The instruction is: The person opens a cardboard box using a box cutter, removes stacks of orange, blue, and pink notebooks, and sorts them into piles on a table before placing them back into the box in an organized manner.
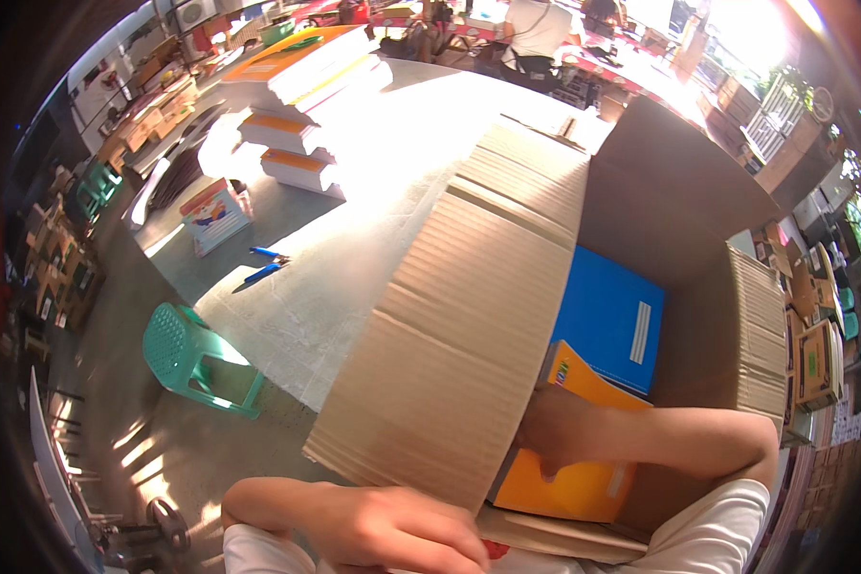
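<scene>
A large brown cardboard box [679, 325] stands in front of me with its flaps folded out. Inside it lie a blue notebook [607, 311] toward the far side and an orange notebook [584, 493] nearer to me. My right hand [560, 430] reaches down into the box over the orange notebook, at its left side. The left flap [469, 306] covers most of that hand's fingers, so their grip does not show. Just outside the box's near left corner is my left hand [392, 531], palm down, fingers loosely stretched to the right, with nothing seen in it.
On the pale table [392, 153] at the far left rise stacks of orange-covered books [297, 72]. A small upright pack [215, 215] and blue-handled pliers [263, 268] lie nearer. A green stool [196, 354] stands on the floor at left. People [536, 33] sit farther off.
</scene>
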A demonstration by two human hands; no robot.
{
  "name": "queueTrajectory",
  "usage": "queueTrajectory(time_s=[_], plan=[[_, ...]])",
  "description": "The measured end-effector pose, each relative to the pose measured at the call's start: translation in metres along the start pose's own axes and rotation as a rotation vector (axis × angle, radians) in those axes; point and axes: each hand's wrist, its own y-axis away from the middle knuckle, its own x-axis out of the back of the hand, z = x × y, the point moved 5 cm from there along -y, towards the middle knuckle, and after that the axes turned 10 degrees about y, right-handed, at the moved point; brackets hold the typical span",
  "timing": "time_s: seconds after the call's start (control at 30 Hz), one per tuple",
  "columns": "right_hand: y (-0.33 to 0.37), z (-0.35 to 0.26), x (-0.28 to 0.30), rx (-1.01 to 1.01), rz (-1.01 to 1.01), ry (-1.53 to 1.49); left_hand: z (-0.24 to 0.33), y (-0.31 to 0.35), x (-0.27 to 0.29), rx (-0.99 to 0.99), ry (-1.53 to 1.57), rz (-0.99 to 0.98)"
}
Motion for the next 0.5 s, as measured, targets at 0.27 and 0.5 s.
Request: queueTrajectory(time_s=[0.27,0.5], plan=[[-0.010,0.006,-0.006,0.019,-0.033,0.021,0.029,0.028,0.020,-0.153,-0.089,0.271],[-0.008,0.008,-0.011,0.039,-0.090,0.003,0.019,0.050,0.039,-0.180,-0.190,0.433]])
